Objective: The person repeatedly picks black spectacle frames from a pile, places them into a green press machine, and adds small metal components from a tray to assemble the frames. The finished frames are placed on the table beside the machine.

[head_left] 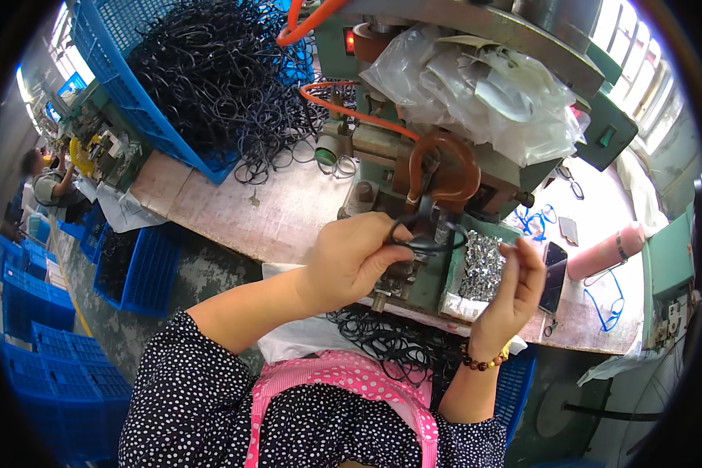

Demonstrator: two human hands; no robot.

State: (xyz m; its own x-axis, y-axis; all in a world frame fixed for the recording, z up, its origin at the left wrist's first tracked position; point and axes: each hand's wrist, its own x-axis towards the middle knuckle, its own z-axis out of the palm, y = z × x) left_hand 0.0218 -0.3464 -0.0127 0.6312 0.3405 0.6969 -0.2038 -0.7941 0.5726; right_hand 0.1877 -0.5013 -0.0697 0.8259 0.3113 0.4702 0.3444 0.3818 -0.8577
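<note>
My left hand (355, 257) pinches a black elastic loop (427, 236) and holds it up against the front of a green press machine (413, 168). The loop stretches across to my right hand (516, 285), whose fingertips grip its other end near a tray of small silver metal clips (482, 265). A pile of black loops (390, 339) lies in my lap on a white cloth. My right wrist wears a bead bracelet (483, 360).
A blue crate (136, 93) heaped with black loops stands at the back left of the worn bench (226, 210). A pink bottle (604, 251), a phone (554, 273) and blue cords lie at right. Blue crates stack on the floor at left, where another person sits.
</note>
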